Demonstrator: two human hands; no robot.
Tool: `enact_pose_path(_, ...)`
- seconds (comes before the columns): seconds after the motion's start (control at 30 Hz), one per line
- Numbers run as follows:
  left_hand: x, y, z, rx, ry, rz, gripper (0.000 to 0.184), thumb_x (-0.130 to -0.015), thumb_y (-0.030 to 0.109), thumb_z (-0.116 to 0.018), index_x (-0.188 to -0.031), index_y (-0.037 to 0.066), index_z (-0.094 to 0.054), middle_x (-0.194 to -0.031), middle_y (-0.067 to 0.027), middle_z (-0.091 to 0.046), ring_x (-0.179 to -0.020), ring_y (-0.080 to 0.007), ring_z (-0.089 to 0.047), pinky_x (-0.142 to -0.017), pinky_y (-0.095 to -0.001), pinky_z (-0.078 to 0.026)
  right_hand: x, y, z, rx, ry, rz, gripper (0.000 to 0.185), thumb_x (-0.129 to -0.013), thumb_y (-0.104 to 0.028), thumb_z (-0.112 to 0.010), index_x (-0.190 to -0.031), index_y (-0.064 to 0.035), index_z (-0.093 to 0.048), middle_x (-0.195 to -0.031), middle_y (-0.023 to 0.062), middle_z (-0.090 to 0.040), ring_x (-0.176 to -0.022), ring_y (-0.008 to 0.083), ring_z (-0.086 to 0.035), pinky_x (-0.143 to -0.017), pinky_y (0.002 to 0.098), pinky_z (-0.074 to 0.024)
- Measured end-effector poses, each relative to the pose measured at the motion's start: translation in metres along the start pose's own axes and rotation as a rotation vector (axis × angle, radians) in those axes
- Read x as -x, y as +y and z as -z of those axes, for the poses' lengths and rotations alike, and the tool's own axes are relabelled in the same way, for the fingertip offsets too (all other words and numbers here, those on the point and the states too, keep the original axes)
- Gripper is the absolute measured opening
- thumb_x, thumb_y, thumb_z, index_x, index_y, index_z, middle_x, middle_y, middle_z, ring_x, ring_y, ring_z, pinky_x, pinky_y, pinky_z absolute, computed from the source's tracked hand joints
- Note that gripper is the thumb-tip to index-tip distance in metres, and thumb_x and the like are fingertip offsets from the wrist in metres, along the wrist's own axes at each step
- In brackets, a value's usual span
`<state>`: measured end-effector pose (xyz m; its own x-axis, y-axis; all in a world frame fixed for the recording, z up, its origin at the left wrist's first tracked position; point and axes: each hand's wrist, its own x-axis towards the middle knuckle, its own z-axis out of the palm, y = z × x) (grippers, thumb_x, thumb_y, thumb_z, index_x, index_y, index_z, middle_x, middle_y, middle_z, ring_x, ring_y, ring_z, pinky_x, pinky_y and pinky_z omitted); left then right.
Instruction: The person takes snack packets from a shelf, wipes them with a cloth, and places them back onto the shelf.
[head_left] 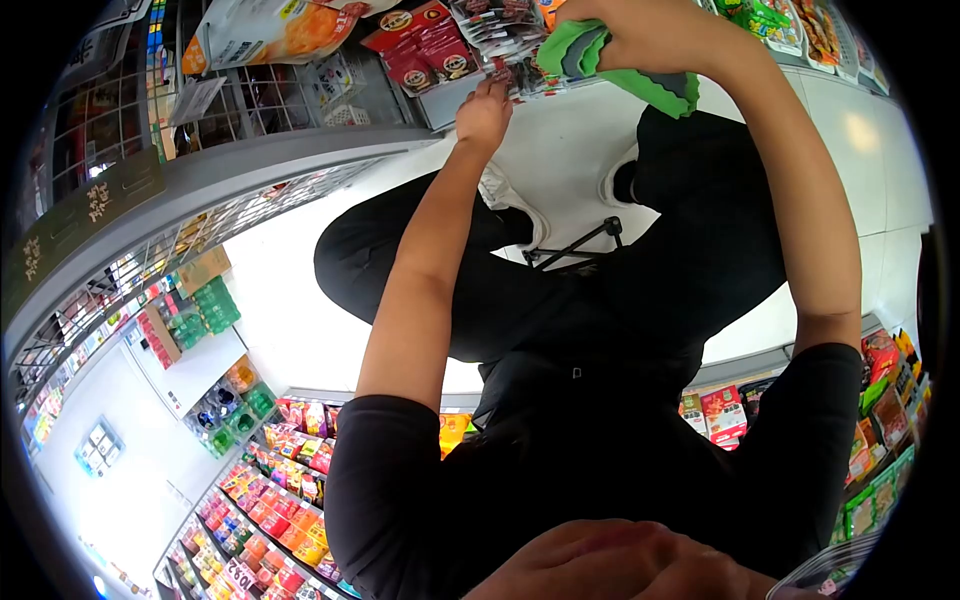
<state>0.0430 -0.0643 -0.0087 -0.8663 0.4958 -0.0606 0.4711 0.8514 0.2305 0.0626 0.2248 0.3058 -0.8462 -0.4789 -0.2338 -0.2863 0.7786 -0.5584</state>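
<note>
My right hand (640,35) grips a green and grey cloth (655,90) at the front edge of a low shelf. The cloth hangs bunched from the fingers, one end dangling. My left hand (484,112) reaches to the same shelf, its fingers stretched forward against small red snack packets (503,74). Just left of those fingers lie larger red packets (425,50) with round logos. Clear-wrapped packets (497,28) stand behind, between the two hands.
A grey shelf frame with wire mesh (300,190) curves along the left. A large orange and white bag (270,30) sits on it. Black folding stool legs (580,243) show between my knees on the white floor (560,150). Snack shelves (270,510) stand behind me.
</note>
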Motion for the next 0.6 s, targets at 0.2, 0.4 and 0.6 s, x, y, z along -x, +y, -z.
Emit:
enact_pose_path(0.2,0.000,0.003,-0.004,0.032,0.014,0.074,0.037,-0.095,0.026,-0.063,-0.130,0.012,-0.062,-0.130,-0.0116,-0.066,-0.106,-0.0344,-0.069,-0.087,-0.0469,-0.059,-0.003,0.008,-0.003,0.054,0.000,-0.001,0.022,-0.077,-0.014,-0.072,-0.098,-0.0088,-0.072,-0.088,0.0187,-0.072,-0.087,0.0391,-0.070,-0.079,0.0489,-0.0546)
enact_pose_path(0.4,-0.008,0.001,-0.007,0.090,-0.048,0.148,0.032,-0.095,0.027,-0.063,-0.123,0.011,-0.066,-0.125,-0.0111,-0.066,-0.103,-0.0353,-0.070,-0.085,-0.0491,-0.058,-0.002,0.010,-0.001,0.013,0.013,-0.031,0.025,-0.077,-0.015,-0.072,-0.101,-0.0107,-0.073,-0.090,0.0184,-0.073,-0.090,0.0386,-0.071,-0.080,0.0484,-0.0551)
enact_pose_path(0.6,-0.015,0.013,0.005,0.156,0.099,0.145,0.033,-0.093,0.031,-0.066,-0.119,0.011,-0.069,-0.125,-0.0103,-0.066,-0.114,-0.0339,-0.064,-0.095,-0.0495,-0.052,0.000,0.009,0.003,0.035,0.010,-0.078,0.024,-0.078,-0.016,-0.072,-0.102,-0.0112,-0.073,-0.090,0.0184,-0.073,-0.090,0.0389,-0.070,-0.079,0.0482,-0.0551)
